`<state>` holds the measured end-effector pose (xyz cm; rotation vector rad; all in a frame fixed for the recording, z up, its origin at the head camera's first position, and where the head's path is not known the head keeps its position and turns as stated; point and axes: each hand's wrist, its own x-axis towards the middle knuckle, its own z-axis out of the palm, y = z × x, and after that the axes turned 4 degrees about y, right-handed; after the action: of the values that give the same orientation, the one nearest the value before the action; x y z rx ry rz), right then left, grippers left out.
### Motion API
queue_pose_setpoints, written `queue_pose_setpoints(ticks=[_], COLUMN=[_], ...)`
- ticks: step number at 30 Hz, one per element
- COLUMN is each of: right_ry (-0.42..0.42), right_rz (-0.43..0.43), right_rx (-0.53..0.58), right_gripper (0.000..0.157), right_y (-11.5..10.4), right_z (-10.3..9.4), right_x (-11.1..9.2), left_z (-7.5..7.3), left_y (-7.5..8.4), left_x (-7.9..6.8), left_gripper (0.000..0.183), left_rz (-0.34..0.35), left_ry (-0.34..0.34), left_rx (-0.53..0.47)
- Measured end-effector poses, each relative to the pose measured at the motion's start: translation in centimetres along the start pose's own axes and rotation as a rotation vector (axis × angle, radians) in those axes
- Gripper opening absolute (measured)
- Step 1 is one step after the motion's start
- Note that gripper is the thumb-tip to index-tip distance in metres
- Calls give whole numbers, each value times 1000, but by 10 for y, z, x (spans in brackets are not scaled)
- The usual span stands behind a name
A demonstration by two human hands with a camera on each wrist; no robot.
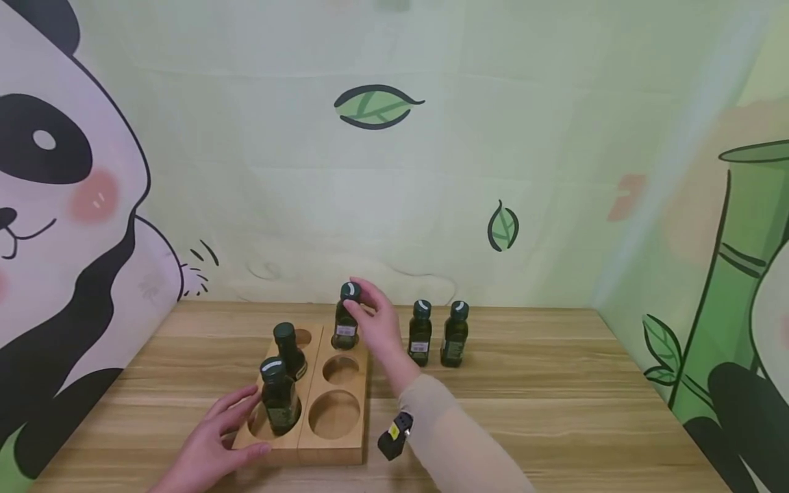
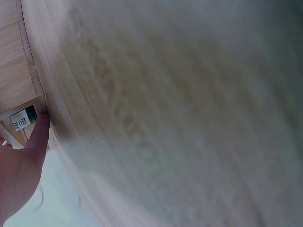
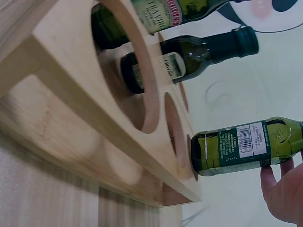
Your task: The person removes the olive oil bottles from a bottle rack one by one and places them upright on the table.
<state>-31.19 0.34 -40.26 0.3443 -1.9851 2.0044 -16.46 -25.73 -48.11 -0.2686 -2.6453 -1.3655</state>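
Note:
My right hand pinches a dark green glass bottle near its cap. The bottle stands nearly upright, its base at the far right hole of a two-part wooden rack. In the right wrist view, the bottle's barcode label faces the camera and its base is at the hole's rim. My left hand rests its thumb and fingers against the rack's near left corner. Beside it, a square bottle stands in the large left hole, and a slimmer, long-necked bottle leans in the hole behind.
Two more dark green bottles, one on the left and one on the right, stand on the wooden table right of the rack. A panda-printed cloth hangs behind. A small black device is on my right wrist.

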Motion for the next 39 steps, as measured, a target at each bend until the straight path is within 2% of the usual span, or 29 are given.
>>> queue_pose_setpoints(ticks=[5, 10, 15, 18, 23, 32, 39], right_ry=[-16, -53, -67, -64, -58, -80, -47], right_rz=[-8, -4, -17, -27, -42, -18, -18], right_rx=[31, 6, -17, -17, -28, -51, -102], right_gripper=[40, 40, 40, 42, 42, 41, 41], right_y=[-9, -26, -42, -30, -14, -15, -14], right_z=[-10, -22, -34, -40, -49, -69, -87], right_x=[-3, -12, -24, -23, -25, -33, -41], left_z=[0, -1, -1, -1, -1, -1, -2], left_y=[1, 1, 1, 2, 4, 5, 5], left_x=[1, 0, 0, 0, 0, 0, 0], left_gripper=[83, 83, 83, 84, 83, 84, 85], left_rz=[-5, 15, -6, -30, -30, -18, -18], left_ry=[-8, -8, -16, -22, -28, -20, -25], left_rx=[-3, 2, 5, 0, -9, 7, 16])
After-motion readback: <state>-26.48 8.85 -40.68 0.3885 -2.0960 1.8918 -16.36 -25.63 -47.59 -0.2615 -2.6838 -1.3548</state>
